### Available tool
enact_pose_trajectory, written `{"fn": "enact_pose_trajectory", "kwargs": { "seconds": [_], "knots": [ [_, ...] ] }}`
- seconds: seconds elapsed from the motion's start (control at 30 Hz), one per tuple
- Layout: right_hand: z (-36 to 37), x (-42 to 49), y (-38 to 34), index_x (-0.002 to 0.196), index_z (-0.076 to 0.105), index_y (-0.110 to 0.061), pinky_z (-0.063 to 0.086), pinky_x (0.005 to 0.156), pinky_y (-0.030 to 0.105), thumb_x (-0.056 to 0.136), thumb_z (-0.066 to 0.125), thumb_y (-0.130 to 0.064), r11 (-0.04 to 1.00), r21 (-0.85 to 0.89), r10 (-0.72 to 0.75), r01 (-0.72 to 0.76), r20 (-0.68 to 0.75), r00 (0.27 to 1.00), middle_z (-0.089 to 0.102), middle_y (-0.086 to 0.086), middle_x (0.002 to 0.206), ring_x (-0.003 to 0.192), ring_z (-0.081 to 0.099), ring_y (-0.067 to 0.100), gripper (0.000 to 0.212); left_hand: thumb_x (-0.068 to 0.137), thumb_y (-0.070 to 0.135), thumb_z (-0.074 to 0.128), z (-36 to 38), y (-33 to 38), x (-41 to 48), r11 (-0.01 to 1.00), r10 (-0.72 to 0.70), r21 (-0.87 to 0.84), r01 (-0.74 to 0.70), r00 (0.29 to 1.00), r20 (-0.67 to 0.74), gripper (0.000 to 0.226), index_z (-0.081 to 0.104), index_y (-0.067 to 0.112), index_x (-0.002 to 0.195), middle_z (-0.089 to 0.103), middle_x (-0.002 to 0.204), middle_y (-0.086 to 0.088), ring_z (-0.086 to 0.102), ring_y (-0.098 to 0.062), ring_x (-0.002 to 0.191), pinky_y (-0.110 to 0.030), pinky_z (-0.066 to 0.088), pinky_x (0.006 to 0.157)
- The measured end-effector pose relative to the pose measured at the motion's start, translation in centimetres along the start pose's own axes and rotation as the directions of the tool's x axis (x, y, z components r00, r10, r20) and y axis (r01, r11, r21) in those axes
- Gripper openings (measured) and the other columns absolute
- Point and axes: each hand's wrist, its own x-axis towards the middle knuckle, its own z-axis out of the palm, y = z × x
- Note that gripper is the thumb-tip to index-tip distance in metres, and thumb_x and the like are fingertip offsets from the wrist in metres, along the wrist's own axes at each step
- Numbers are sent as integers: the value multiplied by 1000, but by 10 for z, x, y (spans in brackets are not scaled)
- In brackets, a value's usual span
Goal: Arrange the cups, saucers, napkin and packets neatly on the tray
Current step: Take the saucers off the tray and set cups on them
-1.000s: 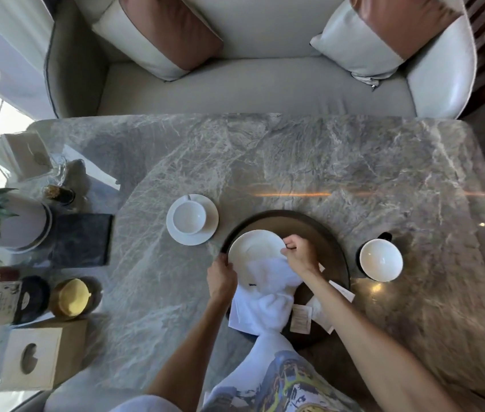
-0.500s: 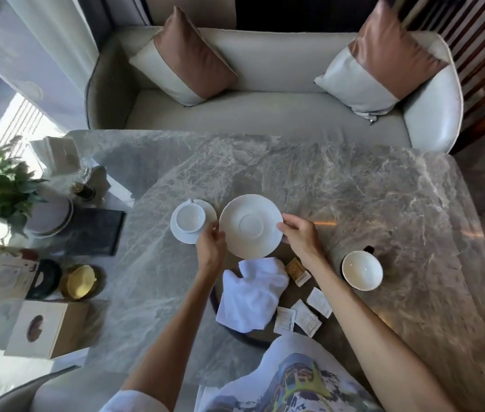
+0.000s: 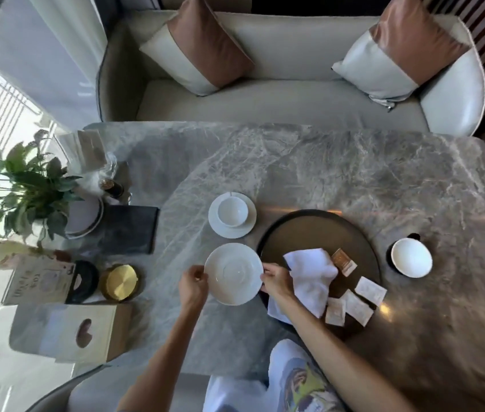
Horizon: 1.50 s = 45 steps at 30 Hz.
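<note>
The marble worktop (image 3: 354,179) carries a round dark tray (image 3: 309,233); a crumpled white napkin (image 3: 312,275) lies on the tray's near-left part, spilling over the rim; just left of the tray an empty saucer (image 3: 233,273) is pinched at opposite edges, left grip (image 3: 192,285) and right grip (image 3: 276,282) each closed on its rim; beyond it a cup (image 3: 232,211) sits on a second saucer (image 3: 220,227); another cup (image 3: 411,257) stands right of the tray; a brown packet (image 3: 343,261) touches the napkin; three white packets (image 3: 370,290) lie at the near-right rim.
</note>
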Motion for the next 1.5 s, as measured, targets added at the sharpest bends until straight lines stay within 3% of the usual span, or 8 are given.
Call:
{"fn": "enact_pose_trajectory", "kwargs": {
  "seconds": [0.07, 0.27, 0.47, 0.57, 0.7, 1.07, 1.23, 1.5],
  "knots": [
    [15, -1, 8, 107, 66, 10, 54, 93, 52, 86, 43, 12, 999, 15, 39, -39, 27, 999, 65, 28, 97, 87, 64, 38, 32, 84, -7, 51, -6, -5, 8, 999, -4, 37, 4, 1000, 20, 24, 67, -1, 100, 68, 99, -20, 65, -39, 94, -54, 55, 85],
    [32, -3, 15, 95, 66, -4, 38, 68, 28, 80, 44, 7, 993, -105, 67, -57, 92, 994, 60, 2, 78, 76, 48, 13, 29, 79, -7, 49, -13, -12, 29, 986, -2, 169, -14, 996, 95, 33, 70, 4, 102, 72, 97, -12, 67, -33, 92, -33, 48, 73],
    [39, 3, 11, 108, 62, 0, 40, 77, 30, 81, 44, 7, 989, -147, 42, -21, 145, 989, 68, 24, 108, 89, 56, 19, 34, 74, -10, 49, -15, -18, 45, 979, -7, 202, -23, 990, 143, 33, 71, -1, 98, 72, 93, -19, 66, -36, 91, -34, 49, 69],
    [43, 6, 10, 114, 62, -6, 43, 80, 31, 80, 43, 3, 978, -206, 39, -9, 145, 989, 69, 16, 115, 109, 61, 35, 40, 69, -11, 50, -16, -22, 47, 977, -18, 213, -19, 984, 175, 23, 69, -1, 77, 66, 80, -28, 55, -31, 64, -29, 39, 60],
    [43, 6, 8, 117, 63, -15, 50, 94, 42, 79, 42, 2, 966, -257, 5, 32, 142, 990, 71, 7, 113, 114, 61, 30, 46, 67, -12, 48, -16, -21, 45, 978, -16, 209, -21, 985, 172, 29, 58, 12, 54, 48, 53, -4, 40, -20, 57, -28, 36, 56],
    [26, 10, 4, 115, 62, -23, 51, 84, 35, 79, 42, -2, 933, -359, 16, 17, 88, 996, 70, 0, 106, 104, 63, 23, 46, 70, -15, 40, -5, -16, 36, 985, 32, 157, -76, 964, 265, 28, 67, -11, 76, 51, 65, -10, 48, -20, 67, -31, 41, 62],
    [32, 11, 2, 118, 62, -26, 43, 72, 25, 79, 44, -3, 912, -409, 13, 27, 95, 995, 69, -4, 102, 96, 61, 19, 49, 71, -15, 40, -7, -19, 36, 983, 43, 167, -79, 976, 212, 29, 67, -4, 72, 56, 62, -21, 48, -20, 63, -32, 41, 58],
    [41, 12, 5, 123, 62, -31, 44, 77, 25, 81, 45, -7, 898, -438, -7, 48, 94, 996, 71, -4, 112, 96, 57, 17, 52, 74, -10, 44, -18, -21, 38, 965, 84, 222, -139, 966, 244, 25, 55, 8, 62, 48, 57, -1, 40, -18, 56, -26, 29, 49]
  ]
}}
